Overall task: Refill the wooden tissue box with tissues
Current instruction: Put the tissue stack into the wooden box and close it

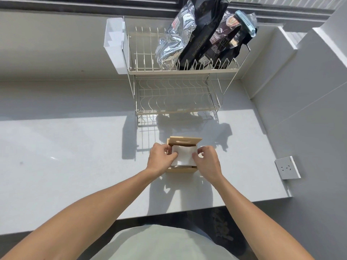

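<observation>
The wooden tissue box (181, 169) stands on the white counter in front of me. Its slotted lid (185, 142) is tipped up at the far side. A white stack of tissues (185, 155) sits in the box's open top, its near part bulging above the rim. My left hand (159, 159) pinches the stack's left edge and my right hand (207, 161) pinches its right edge. The hands hide both side walls of the box.
A two-tier wire dish rack (178, 91) stands behind the box, holding foil and black bags (199, 34) on its top tier and a white caddy (114, 44) on its left. A wall socket (287, 167) is on the right wall. The counter's front edge (169, 212) is near my body.
</observation>
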